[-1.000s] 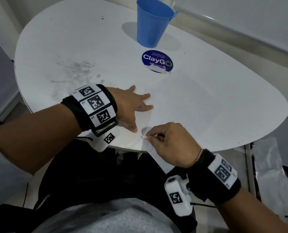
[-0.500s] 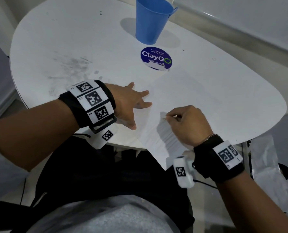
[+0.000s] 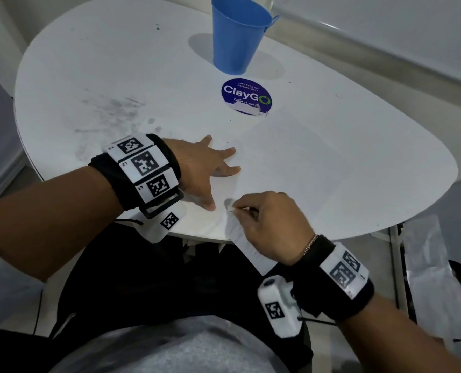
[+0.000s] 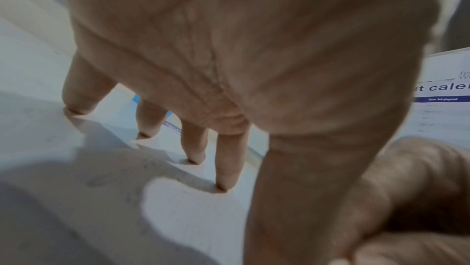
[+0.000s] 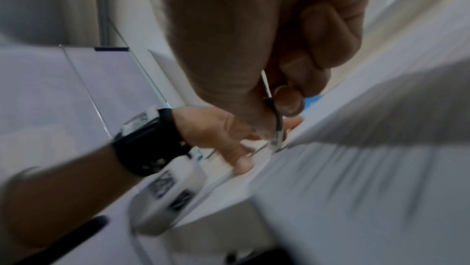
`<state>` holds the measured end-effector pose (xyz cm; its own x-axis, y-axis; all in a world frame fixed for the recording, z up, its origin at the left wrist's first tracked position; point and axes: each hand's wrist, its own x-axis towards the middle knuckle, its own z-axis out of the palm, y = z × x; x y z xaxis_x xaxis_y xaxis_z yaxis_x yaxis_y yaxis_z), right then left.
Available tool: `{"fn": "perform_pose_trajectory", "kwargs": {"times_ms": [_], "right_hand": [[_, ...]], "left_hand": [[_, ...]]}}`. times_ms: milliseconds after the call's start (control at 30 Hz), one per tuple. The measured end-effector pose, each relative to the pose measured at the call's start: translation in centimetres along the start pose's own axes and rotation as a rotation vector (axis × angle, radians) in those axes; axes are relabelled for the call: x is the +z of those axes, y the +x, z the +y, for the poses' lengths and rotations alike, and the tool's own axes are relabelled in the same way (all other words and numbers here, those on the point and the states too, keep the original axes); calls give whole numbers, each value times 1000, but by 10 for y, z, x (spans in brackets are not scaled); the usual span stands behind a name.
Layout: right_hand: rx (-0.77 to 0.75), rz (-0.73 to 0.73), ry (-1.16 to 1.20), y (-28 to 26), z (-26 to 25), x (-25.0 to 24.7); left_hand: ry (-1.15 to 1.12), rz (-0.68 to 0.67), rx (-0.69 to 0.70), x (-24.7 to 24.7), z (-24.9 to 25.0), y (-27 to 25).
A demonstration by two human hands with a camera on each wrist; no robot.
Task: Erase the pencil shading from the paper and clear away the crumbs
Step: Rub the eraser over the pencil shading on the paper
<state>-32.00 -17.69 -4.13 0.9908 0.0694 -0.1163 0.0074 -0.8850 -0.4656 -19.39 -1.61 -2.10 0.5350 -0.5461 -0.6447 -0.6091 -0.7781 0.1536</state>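
thin white paper (image 3: pixel 291 162) on the tabletop (image 3: pixel 89 76) looks crease-prone, so i'd pin it near its nearer edge: left hand (image 3: pixel 205 170) spread flat, right hand (image 3: pixel 272 227) pinching a small eraser (image 5: pixel 278 128) beside it.

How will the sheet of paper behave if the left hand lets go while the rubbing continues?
Probably it would slide or wrinkle: the paper looks thin and lies on a smooth table. Its near corner overhangs the edge, so it may bend there. The left hand presses it flat.

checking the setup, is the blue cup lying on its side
No, the blue cup stands upright on the white table, its open mouth up, behind the round sticker.
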Motion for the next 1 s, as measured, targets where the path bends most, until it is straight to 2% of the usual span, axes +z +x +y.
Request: {"fn": "perform_pose_trajectory", "kwargs": {"times_ms": [167,300,367,500,633,667,800,867,933,1000], "right_hand": [[98,132,-56,18,26,-17],[-10,-11,24,0,6,-3],[3,-30,22,5,9,-6],[129,135,-27,18,27,-18],[18,-62,6,0,7,-9],[25,-73,4,2,8,-11],[138,98,6,16,23,-23],[66,30,-12,8,16,-17],[-16,-113,7,-4,2,-10],[-2,-132,-7,2,6,-13]], "left_hand": [[-7,-2,-1,0,0,0],[3,-9,1,0,0,2],[0,-5,-1,0,-1,2],[10,-10,1,-1,0,2],[-1,-9,3,0,-1,1],[-5,-5,2,0,-1,1],[3,-4,-1,0,0,1],[0,-4,-1,0,-1,2],[-1,-4,0,1,-1,2],[-3,0,0,0,-1,2]]}}
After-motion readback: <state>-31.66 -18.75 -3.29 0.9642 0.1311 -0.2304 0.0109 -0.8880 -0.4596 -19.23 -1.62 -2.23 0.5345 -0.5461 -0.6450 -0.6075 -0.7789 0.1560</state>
